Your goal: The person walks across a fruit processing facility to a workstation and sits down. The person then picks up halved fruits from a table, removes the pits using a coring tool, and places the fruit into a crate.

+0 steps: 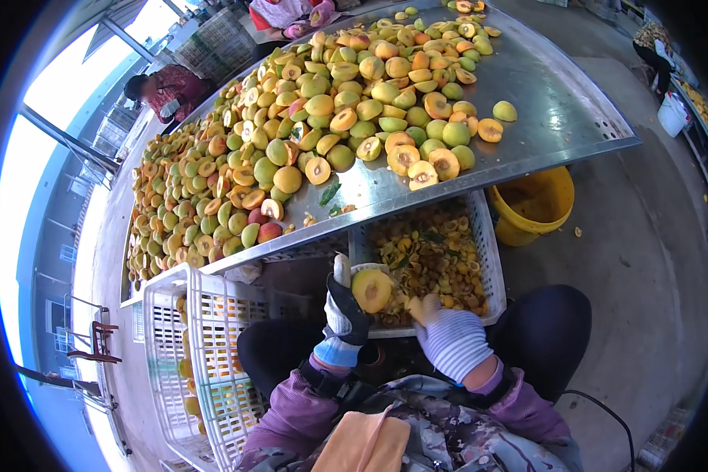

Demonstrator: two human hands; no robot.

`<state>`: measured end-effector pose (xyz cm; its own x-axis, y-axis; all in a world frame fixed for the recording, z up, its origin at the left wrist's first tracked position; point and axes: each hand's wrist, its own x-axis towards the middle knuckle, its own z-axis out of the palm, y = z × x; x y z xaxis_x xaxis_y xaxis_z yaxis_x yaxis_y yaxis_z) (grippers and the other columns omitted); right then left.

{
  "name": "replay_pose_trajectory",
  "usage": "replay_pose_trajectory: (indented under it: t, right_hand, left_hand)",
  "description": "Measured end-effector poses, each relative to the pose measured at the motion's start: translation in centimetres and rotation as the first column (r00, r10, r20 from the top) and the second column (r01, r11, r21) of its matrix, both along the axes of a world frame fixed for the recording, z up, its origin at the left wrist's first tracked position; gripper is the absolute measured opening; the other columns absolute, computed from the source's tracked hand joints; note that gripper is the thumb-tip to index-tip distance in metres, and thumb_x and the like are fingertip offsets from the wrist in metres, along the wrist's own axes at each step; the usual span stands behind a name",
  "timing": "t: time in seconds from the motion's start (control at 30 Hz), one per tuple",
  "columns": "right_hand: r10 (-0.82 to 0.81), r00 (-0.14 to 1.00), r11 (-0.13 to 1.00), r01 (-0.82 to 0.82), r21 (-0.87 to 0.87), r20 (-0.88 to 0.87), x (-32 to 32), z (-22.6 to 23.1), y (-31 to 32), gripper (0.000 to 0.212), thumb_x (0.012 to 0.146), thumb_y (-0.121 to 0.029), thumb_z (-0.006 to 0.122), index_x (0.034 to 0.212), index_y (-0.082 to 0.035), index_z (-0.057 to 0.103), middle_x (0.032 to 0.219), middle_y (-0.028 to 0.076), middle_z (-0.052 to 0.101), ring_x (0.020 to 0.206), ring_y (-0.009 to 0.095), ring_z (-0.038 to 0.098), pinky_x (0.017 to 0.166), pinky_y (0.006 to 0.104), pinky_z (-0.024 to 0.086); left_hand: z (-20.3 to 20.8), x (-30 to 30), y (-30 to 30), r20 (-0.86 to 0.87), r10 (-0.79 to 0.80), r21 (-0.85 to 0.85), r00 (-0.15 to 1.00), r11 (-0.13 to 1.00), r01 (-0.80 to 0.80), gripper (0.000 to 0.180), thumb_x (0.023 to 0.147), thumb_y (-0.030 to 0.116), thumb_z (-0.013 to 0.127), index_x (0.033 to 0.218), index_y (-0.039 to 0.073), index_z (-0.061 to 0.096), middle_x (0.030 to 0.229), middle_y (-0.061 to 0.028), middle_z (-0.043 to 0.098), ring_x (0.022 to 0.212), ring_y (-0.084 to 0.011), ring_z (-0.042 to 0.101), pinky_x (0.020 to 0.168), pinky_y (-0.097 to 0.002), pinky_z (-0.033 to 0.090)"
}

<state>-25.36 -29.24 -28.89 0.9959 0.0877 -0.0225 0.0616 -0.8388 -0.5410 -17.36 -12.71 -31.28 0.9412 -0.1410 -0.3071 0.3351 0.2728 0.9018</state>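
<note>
Pitting step in hand, judged: left hand (344,311) is gripping a halved fruit (371,290) cut-face up, just above the white crate (488,252); right hand (448,334), fingers curled beside it, contents unclear, likely needing to scoop the stone next.

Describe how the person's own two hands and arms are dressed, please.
The left hand wears a knit glove with a black palm and fingers, white back and pale blue cuff. The right hand wears a white knit glove with fine blue stripes. Both arms have purple sleeves with dark bands at the wrist.
</note>
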Motion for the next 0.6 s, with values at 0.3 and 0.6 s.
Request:
replay_pose_trajectory:
  t: [0.3, 0.6]
  right_hand:
    - [-0.005, 0.988, 0.987, -0.019, 0.161, 0.152, 0.4, -1.0, 1.2, 0.036, 0.081, -0.024, 0.063, 0.1, 0.003, 0.048, 0.054, 0.014, 0.057, 0.05, 0.033, 0.061, 0.046, 0.0428, 0.048]
    - [0.01, 0.999, 0.971, -0.02, 0.239, 0.044, 0.3, -1.1, 1.8, 0.036, 0.083, -0.024, 0.06, 0.103, 0.002, 0.047, 0.056, 0.017, 0.058, 0.051, 0.036, 0.06, 0.048, 0.0449, 0.049]
  left_hand:
    - [1.9, 0.0, -1.0, -0.015, -0.141, -0.082, 0.99, 0.987, 0.139, 0.059, 0.095, 0.048, 0.043, 0.11, -0.008, 0.055, 0.09, -0.0141, 0.065, 0.082, -0.0211, 0.064, 0.077, -0.0315, 0.052]
    - [2.9, -0.5, -1.4, -0.023, -0.142, 0.009, 0.99, 0.99, 0.143, 0.073, 0.091, 0.062, 0.036, 0.093, -0.006, 0.062, 0.084, -0.0137, 0.066, 0.078, -0.0199, 0.064, 0.074, -0.0299, 0.051]
